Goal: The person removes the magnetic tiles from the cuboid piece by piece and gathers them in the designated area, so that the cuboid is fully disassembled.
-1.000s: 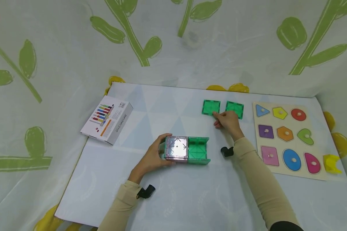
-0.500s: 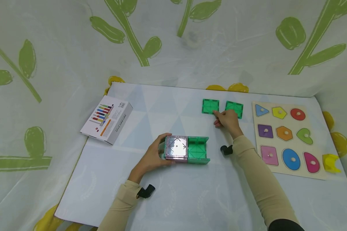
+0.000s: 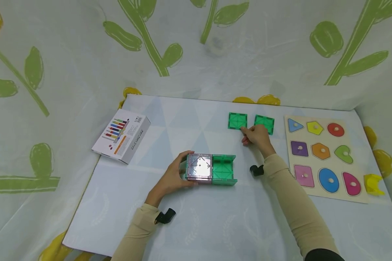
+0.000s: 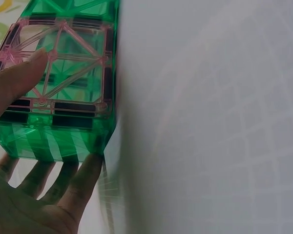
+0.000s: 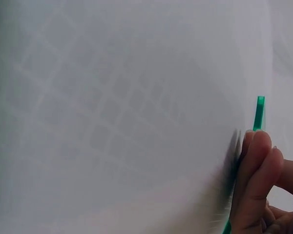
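My left hand [image 3: 170, 178] grips the left end of a block of clear magnetic tiles, thumb on the near side and fingers around the end. A pale purple tile [image 3: 199, 167] covers the block's left part; its green right part [image 3: 223, 169] is open on top, with low walls front and back. In the left wrist view, the thumb lies on a pink tile [image 4: 73, 78] over green ones. Farther back, my right hand [image 3: 258, 138] pinches the near right corner of a flat green magnetic tile [image 3: 237, 120]. A second green tile [image 3: 264, 123] lies beside it, partly behind that hand.
A shape puzzle board [image 3: 327, 195] with knobbed pieces lies at the right, a yellow plastic piece [image 3: 374, 185] by its corner. On the left, a white printed box [image 3: 121, 136] sits at the table's edge. Black wrist cameras show on both sleeves.
The green tile at my right fingertips has straightened and shifted slightly away from me. My left hand and the tile block stay where they were.
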Available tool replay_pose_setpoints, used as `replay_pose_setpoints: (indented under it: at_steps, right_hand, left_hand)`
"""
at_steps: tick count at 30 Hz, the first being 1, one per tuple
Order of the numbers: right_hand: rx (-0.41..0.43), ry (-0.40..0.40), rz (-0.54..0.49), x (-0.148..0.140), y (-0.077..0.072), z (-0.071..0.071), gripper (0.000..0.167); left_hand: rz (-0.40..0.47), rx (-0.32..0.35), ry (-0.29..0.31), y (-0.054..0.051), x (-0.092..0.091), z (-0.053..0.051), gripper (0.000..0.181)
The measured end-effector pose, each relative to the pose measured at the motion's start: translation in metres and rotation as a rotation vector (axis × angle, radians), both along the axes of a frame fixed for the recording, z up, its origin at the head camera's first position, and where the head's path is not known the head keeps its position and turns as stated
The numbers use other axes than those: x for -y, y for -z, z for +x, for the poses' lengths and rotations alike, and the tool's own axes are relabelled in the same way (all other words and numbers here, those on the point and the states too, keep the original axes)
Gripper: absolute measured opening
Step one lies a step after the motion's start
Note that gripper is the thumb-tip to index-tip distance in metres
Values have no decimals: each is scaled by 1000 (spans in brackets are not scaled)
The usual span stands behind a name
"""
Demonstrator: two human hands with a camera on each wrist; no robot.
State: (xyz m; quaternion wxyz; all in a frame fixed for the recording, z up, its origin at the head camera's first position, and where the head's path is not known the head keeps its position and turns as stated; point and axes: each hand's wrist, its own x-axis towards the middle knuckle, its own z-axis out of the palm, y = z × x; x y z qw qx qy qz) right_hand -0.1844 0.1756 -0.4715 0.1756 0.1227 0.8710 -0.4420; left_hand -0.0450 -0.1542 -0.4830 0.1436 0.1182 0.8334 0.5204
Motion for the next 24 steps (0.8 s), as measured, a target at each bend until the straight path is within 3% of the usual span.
replay_pose_setpoints:
  at_steps: [10, 16, 24]
  right_hand:
    - [65, -75, 47, 4, -7, 7, 47]
    - [84, -249, 58, 9, -11, 17, 47]
    - [54, -422, -29, 23, -22, 35, 49]
  left_hand:
    - [14, 51, 30, -4, 5, -3, 107]
    - [7, 71, 50, -6, 10, -6, 107]
    - [70, 123, 88, -9, 16, -9, 109]
